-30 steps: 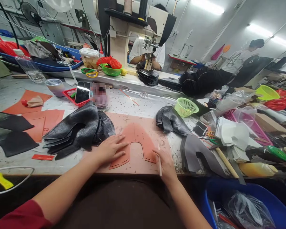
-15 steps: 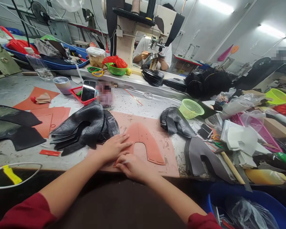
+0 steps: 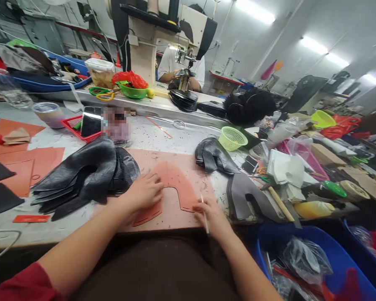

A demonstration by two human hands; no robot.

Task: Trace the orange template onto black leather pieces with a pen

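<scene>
An orange U-shaped pattern piece (image 3: 181, 180) with a line and narrow slots marked on it lies on a pinkish sheet (image 3: 203, 163). My left hand (image 3: 148, 190) rests flat on the pattern's left arm, fingers stretched out. At the lower end of the right arm, my right hand (image 3: 213, 216) grips a thin white pen (image 3: 204, 215), its upper end pointing up; the fingertips touch the pattern's edge. To the left lies a stack of shiny black curved pieces (image 3: 90, 171). A smaller black stack (image 3: 214, 155) and a grey curved piece (image 3: 253, 196) lie to the right.
A light green basket (image 3: 232, 139), a hammer (image 3: 281, 204) and white papers (image 3: 288, 171) crowd the right side. At the back stands a sewing machine (image 3: 144, 54), with a person behind it. Blue bins (image 3: 260, 255) stand below the table's right edge.
My right hand has moved right, from beside my left hand to the pattern's right end, with the white pen now plainly visible. My left hand stays on the pattern. The view has turned right.
</scene>
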